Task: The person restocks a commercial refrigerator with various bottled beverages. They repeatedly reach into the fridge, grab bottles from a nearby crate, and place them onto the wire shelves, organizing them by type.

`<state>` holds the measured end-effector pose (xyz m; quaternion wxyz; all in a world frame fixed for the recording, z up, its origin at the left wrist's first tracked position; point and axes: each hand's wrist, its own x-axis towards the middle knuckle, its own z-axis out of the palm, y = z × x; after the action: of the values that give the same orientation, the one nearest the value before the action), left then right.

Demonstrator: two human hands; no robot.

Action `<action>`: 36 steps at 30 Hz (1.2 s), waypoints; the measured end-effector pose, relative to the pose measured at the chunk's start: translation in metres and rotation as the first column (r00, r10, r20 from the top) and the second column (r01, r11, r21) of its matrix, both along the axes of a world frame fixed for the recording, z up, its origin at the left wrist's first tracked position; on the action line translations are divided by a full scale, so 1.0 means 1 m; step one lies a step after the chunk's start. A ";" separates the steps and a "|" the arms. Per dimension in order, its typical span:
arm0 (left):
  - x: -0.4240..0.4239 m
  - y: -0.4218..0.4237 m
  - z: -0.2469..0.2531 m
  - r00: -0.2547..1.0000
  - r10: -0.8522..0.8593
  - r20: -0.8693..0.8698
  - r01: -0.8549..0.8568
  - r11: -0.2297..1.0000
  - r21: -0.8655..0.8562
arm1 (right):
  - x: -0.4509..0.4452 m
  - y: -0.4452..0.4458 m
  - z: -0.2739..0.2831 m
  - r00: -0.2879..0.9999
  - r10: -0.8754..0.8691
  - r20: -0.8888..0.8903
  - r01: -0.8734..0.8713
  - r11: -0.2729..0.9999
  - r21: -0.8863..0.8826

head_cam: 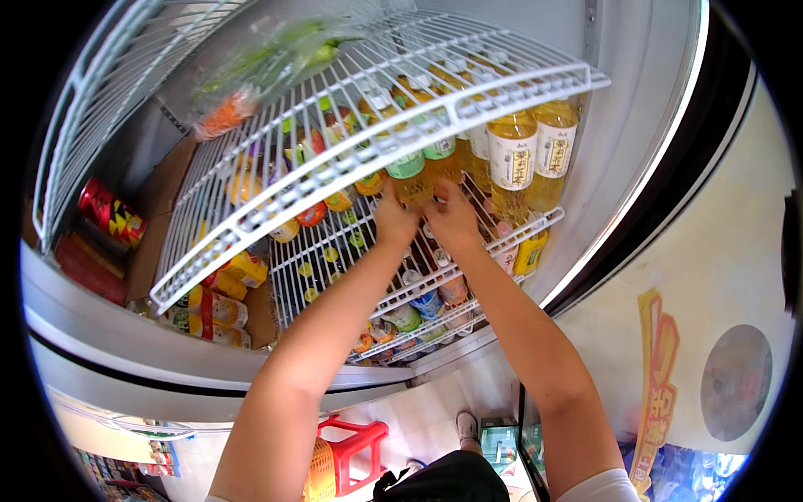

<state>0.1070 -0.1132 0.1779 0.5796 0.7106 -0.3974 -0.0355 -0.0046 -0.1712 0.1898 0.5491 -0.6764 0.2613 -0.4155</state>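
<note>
Both arms reach into an open display cooler between two white wire shelves. My left hand (396, 216) touches the lower part of a green-labelled bottle of amber drink (411, 183). Close beside it, my right hand (450, 213) has bent fingers near the base of a second green-labelled bottle (443, 164); whether it grips either bottle cannot be told. To their right stand clear bottles of yellow drink with white labels (513, 157). Smaller bottles with orange drink (339, 199) lie or stand to the left, partly hidden by the upper shelf (370, 141).
Bagged green vegetables (282, 59) lie on the upper shelf. A red can (113, 212) and yellow packs (244, 268) are at the left. More bottles (428, 304) fill lower shelves. Below are a red plastic stool (361, 452), a yellow basket (321, 470) and a carton (500, 447).
</note>
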 end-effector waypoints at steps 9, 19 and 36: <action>-0.139 0.125 0.052 0.976 0.025 -0.215 -0.007 0.997 0.082 | -0.068 0.123 0.016 0.907 0.057 0.417 -0.069 0.997 0.015; -0.209 0.414 0.063 0.957 0.136 -0.256 -0.176 0.974 -0.142 | -0.130 0.388 0.015 0.722 0.555 0.413 -0.621 0.783 0.034; -0.288 0.850 -0.098 -0.089 0.830 -0.551 -0.988 -0.002 0.157 | -0.079 0.749 -0.080 -0.066 0.926 -0.371 -0.977 0.015 0.212</action>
<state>-0.1809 0.7369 0.0804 0.6167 0.6442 0.3742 0.2542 -0.0840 0.5782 0.1100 0.5686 -0.7636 -0.2043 0.2277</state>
